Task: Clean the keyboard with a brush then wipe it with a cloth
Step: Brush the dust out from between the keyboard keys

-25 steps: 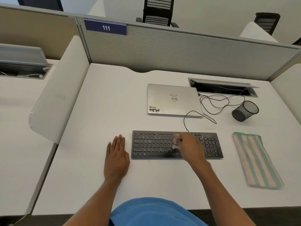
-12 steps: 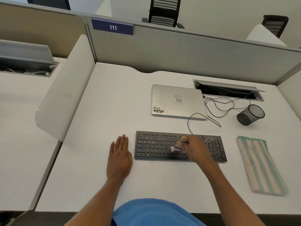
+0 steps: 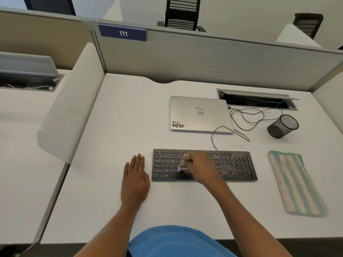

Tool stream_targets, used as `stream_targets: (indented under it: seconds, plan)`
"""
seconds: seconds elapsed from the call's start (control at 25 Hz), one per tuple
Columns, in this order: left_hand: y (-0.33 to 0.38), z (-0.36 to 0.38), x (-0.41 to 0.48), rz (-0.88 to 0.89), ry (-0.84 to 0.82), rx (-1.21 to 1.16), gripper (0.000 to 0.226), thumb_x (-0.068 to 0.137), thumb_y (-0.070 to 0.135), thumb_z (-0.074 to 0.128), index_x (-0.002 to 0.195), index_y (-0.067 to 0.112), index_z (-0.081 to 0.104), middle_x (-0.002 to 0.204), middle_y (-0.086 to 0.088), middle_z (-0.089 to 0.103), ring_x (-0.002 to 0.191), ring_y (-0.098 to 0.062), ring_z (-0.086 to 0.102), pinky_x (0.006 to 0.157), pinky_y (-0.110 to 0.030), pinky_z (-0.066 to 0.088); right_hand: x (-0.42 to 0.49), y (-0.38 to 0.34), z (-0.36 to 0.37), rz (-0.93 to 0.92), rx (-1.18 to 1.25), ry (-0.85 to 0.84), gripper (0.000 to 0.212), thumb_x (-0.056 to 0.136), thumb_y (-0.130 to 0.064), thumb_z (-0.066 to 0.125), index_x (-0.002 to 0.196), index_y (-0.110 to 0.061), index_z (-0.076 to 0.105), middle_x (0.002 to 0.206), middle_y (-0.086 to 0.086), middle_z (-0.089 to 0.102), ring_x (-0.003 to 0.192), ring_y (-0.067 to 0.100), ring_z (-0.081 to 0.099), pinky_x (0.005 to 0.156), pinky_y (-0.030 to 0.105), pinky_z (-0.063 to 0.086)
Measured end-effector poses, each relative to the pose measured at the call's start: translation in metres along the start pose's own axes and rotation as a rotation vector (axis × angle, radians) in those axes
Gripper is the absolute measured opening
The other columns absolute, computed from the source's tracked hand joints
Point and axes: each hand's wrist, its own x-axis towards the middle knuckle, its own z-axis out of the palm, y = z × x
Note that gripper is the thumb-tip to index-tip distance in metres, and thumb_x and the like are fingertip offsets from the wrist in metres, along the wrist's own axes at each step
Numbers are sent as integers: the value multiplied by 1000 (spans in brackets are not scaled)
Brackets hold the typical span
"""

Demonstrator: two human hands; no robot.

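Observation:
A black keyboard (image 3: 235, 165) lies on the white desk, its right half speckled with pale dust. My right hand (image 3: 203, 166) is over the keyboard's middle, shut on a small brush (image 3: 183, 163) with a tan handle and pale bristles touching the keys left of centre. My left hand (image 3: 135, 179) rests flat on the desk, fingers together, just left of the keyboard and not touching it. A green and beige striped cloth (image 3: 295, 182) lies folded on the desk to the right of the keyboard.
A closed silver laptop (image 3: 199, 114) sits behind the keyboard, with black cables (image 3: 246, 115) trailing to an open cable hatch (image 3: 256, 100). A black mesh cup (image 3: 283, 127) lies tipped at the right. Grey partitions (image 3: 204, 54) wall the desk's back and sides.
My right hand has carried the brush leftward across the keys, from the middle toward the left half. The left hand has stayed flat on the desk.

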Motion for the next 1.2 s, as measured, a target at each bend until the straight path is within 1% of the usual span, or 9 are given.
stream_targets:
  seconds: [0.16, 0.24, 0.36, 0.48, 0.6, 0.76, 0.92, 1.08, 1.2]
  plan:
    - [1, 0, -1, 1, 5, -1, 67, 95, 23, 30, 159, 6, 42, 168, -8, 38, 157, -24, 31, 131, -43, 12, -4, 43, -29, 94, -172, 135, 30, 102, -19, 53, 75, -28, 62, 86, -7, 73, 74, -5, 67, 50, 12, 41]
    - [2, 0, -1, 0, 6, 2, 67, 95, 23, 31, 159, 6, 42, 168, -8, 38, 157, -25, 31, 130, -43, 11, -9, 64, -45, 154, -213, 208, 21, 101, -18, 54, 84, -27, 64, 81, -8, 70, 64, -10, 65, 52, 13, 46]
    - [2, 1, 0, -3, 6, 1, 67, 95, 22, 31, 159, 6, 43, 167, -9, 39, 157, -25, 32, 130, -43, 11, -9, 62, -43, 182, -176, 245, 29, 101, -17, 51, 75, -24, 64, 81, -6, 73, 62, -3, 69, 68, 25, 58]
    - [1, 1, 0, -3, 2, 1, 68, 95, 23, 30, 159, 6, 43, 167, -9, 39, 157, -25, 32, 130, -43, 12, -14, 28, -18, 77, -63, 141, 24, 103, -13, 52, 87, -18, 70, 85, -9, 72, 62, -12, 64, 57, 5, 43]
    - [1, 0, 0, -2, 0, -10, 68, 94, 24, 28, 159, 6, 42, 168, -8, 38, 157, -24, 31, 130, -45, 15, -16, 15, 5, 29, 13, 49, 23, 103, -7, 50, 91, -8, 70, 90, 3, 74, 60, -13, 61, 55, 2, 39]
    - [0, 1, 0, -7, -3, -6, 69, 95, 25, 27, 159, 6, 42, 168, -8, 38, 158, -24, 30, 130, -46, 16, -17, 43, -17, 125, -31, 124, 23, 104, -14, 51, 97, -19, 71, 90, -10, 72, 51, -23, 52, 54, 1, 37]
    - [0, 2, -1, -5, -7, -8, 68, 95, 24, 27, 159, 6, 42, 168, -9, 38, 157, -25, 31, 130, -47, 18, -22, 65, -43, 251, -177, 258, 29, 104, -20, 48, 83, -20, 67, 77, -12, 71, 48, -12, 51, 45, 10, 32]
    - [0, 1, 0, -8, -12, -6, 69, 94, 25, 26, 159, 6, 42, 168, -8, 37, 158, -24, 30, 131, -47, 17, -18, 49, -25, 113, -21, 413, 38, 105, -23, 47, 70, -16, 60, 59, -13, 56, 53, 4, 57, 46, 16, 30]
    - [0, 1, 0, -10, -15, -10, 69, 95, 25, 25, 160, 7, 41, 169, -8, 37, 159, -23, 28, 131, -47, 17, -15, 45, -7, 65, 51, 439, 43, 106, -21, 48, 63, -18, 54, 53, -12, 53, 50, 0, 55, 44, 17, 31]
